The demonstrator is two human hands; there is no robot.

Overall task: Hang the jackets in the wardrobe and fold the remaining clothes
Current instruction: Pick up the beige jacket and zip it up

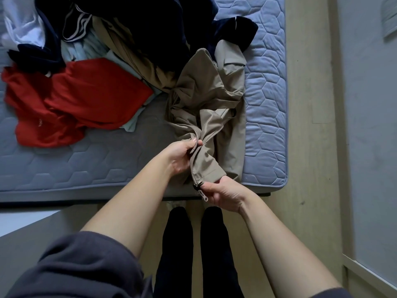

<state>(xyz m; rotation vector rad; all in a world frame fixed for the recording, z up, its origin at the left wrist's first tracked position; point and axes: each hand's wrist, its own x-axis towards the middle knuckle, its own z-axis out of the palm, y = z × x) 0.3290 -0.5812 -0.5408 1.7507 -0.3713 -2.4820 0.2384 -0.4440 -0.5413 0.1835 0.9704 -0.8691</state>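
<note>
A tan zip-up jacket lies crumpled near the right end of the blue quilted mattress, its lower part pulled over the bed's front edge. My left hand pinches the zipper edge of the jacket higher up. My right hand grips the jacket's bottom hem at the zipper's end, where the metal zipper pull hangs down. A pile of other clothes lies behind: a red garment, dark navy pieces, a second tan garment and a white one.
The bed's front edge runs across the middle of the view. Pale wood floor runs along the right of the bed, bounded by a grey wall. My legs in dark trousers stand close to the bed.
</note>
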